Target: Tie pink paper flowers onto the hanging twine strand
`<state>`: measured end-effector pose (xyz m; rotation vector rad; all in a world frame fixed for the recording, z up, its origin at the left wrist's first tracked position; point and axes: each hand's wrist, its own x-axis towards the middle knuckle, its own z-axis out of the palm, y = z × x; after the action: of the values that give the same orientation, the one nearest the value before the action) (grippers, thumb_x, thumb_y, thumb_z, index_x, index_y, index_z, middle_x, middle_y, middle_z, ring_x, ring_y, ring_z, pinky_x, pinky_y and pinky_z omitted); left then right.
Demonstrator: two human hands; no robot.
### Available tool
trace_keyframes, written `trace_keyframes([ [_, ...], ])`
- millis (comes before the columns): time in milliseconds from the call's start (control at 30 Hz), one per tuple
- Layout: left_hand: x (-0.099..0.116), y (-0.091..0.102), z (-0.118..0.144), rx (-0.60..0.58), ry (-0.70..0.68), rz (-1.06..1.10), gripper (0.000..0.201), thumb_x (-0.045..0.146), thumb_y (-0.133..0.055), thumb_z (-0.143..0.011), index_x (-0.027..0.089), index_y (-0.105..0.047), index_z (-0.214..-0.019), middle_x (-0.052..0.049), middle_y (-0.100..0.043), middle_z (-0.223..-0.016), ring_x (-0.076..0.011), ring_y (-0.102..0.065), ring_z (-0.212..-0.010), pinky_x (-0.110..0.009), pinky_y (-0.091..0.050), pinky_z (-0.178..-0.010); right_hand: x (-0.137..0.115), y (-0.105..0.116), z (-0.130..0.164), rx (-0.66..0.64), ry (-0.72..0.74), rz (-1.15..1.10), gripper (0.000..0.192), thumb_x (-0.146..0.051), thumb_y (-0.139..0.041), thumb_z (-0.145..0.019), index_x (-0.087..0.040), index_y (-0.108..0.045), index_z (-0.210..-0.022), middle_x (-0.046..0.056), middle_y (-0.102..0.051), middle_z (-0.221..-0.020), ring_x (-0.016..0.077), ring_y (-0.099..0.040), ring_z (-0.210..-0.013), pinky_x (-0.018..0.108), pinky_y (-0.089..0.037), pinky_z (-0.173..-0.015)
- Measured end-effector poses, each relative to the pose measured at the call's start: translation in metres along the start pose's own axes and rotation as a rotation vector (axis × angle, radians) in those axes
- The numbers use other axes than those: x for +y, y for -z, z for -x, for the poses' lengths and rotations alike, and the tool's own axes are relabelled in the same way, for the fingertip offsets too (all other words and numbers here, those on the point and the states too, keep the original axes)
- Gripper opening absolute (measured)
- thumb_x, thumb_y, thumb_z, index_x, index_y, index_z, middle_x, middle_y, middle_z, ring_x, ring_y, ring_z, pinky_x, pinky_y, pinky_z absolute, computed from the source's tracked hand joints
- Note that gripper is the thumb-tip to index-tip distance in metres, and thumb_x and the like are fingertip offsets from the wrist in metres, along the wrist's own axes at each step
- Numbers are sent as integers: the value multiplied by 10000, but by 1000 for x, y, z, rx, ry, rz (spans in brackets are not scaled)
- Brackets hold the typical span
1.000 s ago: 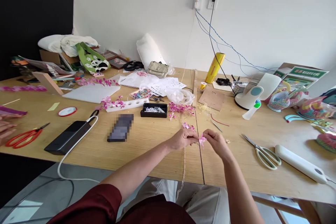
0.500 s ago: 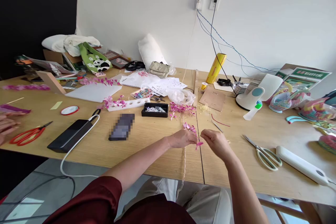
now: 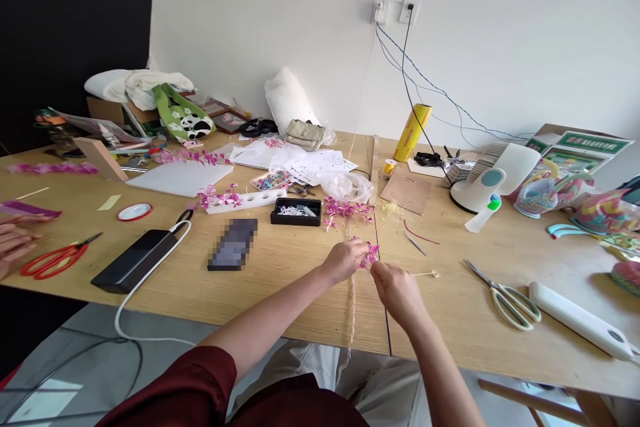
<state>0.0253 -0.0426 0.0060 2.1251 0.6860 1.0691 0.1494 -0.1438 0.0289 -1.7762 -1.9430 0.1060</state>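
Observation:
Over the front of the table, my left hand [image 3: 347, 260] is closed on a small sprig of pink-purple flowers [image 3: 371, 255]. My right hand [image 3: 397, 288] is pinched at the lower right side of the flowers. A thin pale thread [image 3: 423, 274] runs out from behind it to a small curl on the table. Its fingertips are partly hidden, but the thread seems to pass into them. Beneath my left hand a pale braided cord [image 3: 352, 313] hangs over the table edge to my lap. Further up lies a bunch of similar flowers [image 3: 349, 209].
Ahead stands a black tray [image 3: 296, 220] of small white pieces. To the left are a phone [image 3: 233, 245], a black box [image 3: 131, 260], red scissors [image 3: 55, 261] and another person's hand [image 3: 15, 240]. On the right lie white-handled scissors [image 3: 510, 303], a white device [image 3: 575, 320] and a fan [image 3: 500, 177].
My right hand has come down and left, close against the flowers. My left hand has shifted slightly, and more blossom shows between the hands. The thread now shows to the right.

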Motion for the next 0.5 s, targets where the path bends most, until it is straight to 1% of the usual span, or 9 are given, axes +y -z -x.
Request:
trace_keyframes([
  [67,1,4,-2,-159,-56,-34,188,176,-483,-796,191,-653,-718,-36,-589,-733,-138,-541,-725,-238,-403,-686,2,19,-11,-71,71,79,190,-220,-419,-823,-206,-530,-669,4,-517,-569,115,-404,-491,244,-210,-486],
  [100,3,6,-2,-249,-89,-5,177,177,-499,-788,204,-660,-720,-31,-597,-729,-137,-547,-723,-235,-404,-683,5,28,-17,-110,105,79,181,-211,-435,-811,-207,-531,-657,4,-519,-568,115,-407,-499,242,-215,-491],
  [167,7,10,-2,-411,-156,133,142,205,-540,-773,217,-673,-725,-29,-613,-725,-135,-559,-723,-231,-409,-687,16,41,-27,-164,135,-1,202,-229,-443,-806,-201,-519,-621,-3,-510,-563,114,-410,-519,231,-243,-510],
  [200,10,11,-2,-461,-167,224,129,231,-556,-768,212,-678,-733,-34,-618,-726,-134,-562,-718,-231,-412,-685,23,44,-30,-169,122,-76,224,-256,-439,-812,-198,-509,-608,-9,-497,-559,113,-408,-527,225,-260,-519],
  [233,12,11,0,-473,-148,322,129,262,-570,-762,197,-680,-738,-41,-618,-717,-130,-559,-698,-230,-414,-670,29,44,-31,-156,92,-168,245,-288,-433,-818,-195,-499,-601,-16,-481,-557,112,-403,-533,220,-276,-527],
  [300,14,10,3,-390,-20,519,183,323,-596,-741,155,-669,-744,-44,-599,-673,-113,-533,-624,-223,-408,-606,39,34,-28,-95,1,-380,269,-348,-430,-821,-191,-489,-611,-29,-441,-553,107,-383,-536,214,-295,-526],
  [400,14,2,9,-143,240,760,252,369,-632,-699,119,-624,-732,-9,-541,-602,-70,-455,-518,-194,-357,-501,40,6,-14,11,-132,-655,277,-394,-451,-810,-186,-478,-629,-44,-369,-534,94,-325,-509,209,-281,-483],
  [433,13,-1,11,-67,295,807,260,372,-638,-690,115,-606,-720,3,-524,-586,-59,-431,-497,-186,-339,-480,38,-4,-10,37,-161,-714,279,-401,-461,-806,-186,-473,-629,-46,-351,-529,91,-308,-501,208,-272,-468],
  [500,10,-7,12,63,350,823,267,374,-638,-682,115,-572,-695,21,-496,-562,-45,-389,-466,-176,-308,-446,29,-18,-2,70,-192,-778,276,-407,-477,-800,-183,-476,-637,-48,-327,-527,88,-287,-498,206,-258,-451],
])
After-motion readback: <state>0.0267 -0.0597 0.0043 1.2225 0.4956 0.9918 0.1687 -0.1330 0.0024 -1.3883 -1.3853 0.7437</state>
